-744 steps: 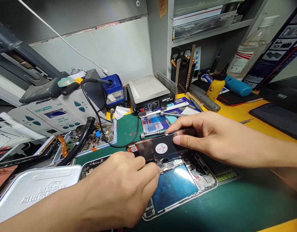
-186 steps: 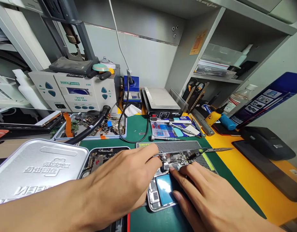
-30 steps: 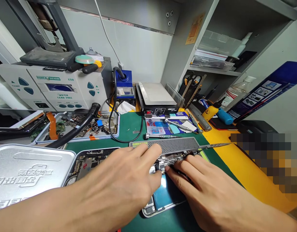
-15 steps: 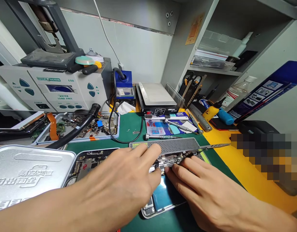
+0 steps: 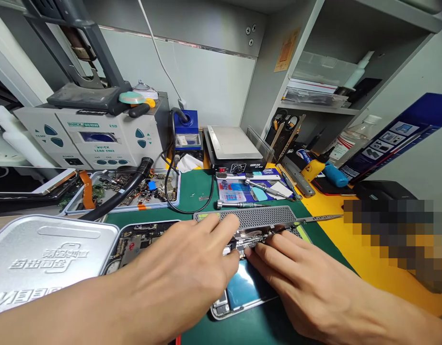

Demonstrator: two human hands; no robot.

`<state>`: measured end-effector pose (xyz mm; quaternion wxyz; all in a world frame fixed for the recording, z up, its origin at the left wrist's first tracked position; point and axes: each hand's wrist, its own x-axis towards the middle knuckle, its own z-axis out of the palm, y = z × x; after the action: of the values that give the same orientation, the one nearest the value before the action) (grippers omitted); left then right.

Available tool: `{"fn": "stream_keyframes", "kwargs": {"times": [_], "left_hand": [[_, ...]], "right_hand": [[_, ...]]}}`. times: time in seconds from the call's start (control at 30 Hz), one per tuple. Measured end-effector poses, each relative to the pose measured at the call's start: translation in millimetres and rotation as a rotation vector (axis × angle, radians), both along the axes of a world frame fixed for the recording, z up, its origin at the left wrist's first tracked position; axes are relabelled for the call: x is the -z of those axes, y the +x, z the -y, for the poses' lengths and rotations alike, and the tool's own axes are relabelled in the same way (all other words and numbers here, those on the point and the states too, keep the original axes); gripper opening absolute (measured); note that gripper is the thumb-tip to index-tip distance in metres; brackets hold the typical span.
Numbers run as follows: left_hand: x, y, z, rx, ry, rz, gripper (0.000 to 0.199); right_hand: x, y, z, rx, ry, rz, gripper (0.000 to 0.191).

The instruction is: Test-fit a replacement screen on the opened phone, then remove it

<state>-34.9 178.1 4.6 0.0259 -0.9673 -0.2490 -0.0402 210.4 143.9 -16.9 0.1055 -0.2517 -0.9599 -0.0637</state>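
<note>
An opened phone [image 5: 248,282] with a shiny dark-blue battery lies on the green mat, tilted under both hands. My left hand [image 5: 192,258] is closed at its upper left, thumb and forefinger curled around the edge by a small silvery part. My right hand [image 5: 307,278] has its fingers pressed together on the small inner parts along the top edge; its fingertips are partly hidden. Behind the hands lies a grey perforated strip [image 5: 259,216]. A slim pointed metal tool [image 5: 318,219], perhaps tweezers, reaches right from behind my right fingers.
Another opened phone [image 5: 129,244] sits partly under my left forearm, beside an embossed metal tin lid [image 5: 52,258]. Farther back are a tray of circuit boards [image 5: 163,203], a hot-air station [image 5: 98,134], a heating plate [image 5: 235,143] and a screwdriver [image 5: 240,204]. Bottles [image 5: 314,167] stand right.
The view has shifted slightly, so the things on the left appear farther right. Both hands stay at the phone in nearly the same pose.
</note>
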Motion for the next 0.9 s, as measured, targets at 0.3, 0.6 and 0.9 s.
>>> {"fn": "stream_keyframes", "kwargs": {"times": [0.3,0.6,0.9], "left_hand": [[3.2,-0.4,2.7,-0.023,0.030,0.027,0.039],[1.5,-1.7,1.2,-0.021,0.033,0.040,0.044],[-0.6,-1.8,2.4,-0.051,0.009,-0.010,0.055]], "right_hand": [[1.0,-5.7,0.3,0.025,-0.055,-0.041,0.024],[7.4,-4.7,1.8,0.012,0.046,-0.056,0.030],[-3.3,-0.8,5.3,0.126,0.015,-0.181,0.019]]}}
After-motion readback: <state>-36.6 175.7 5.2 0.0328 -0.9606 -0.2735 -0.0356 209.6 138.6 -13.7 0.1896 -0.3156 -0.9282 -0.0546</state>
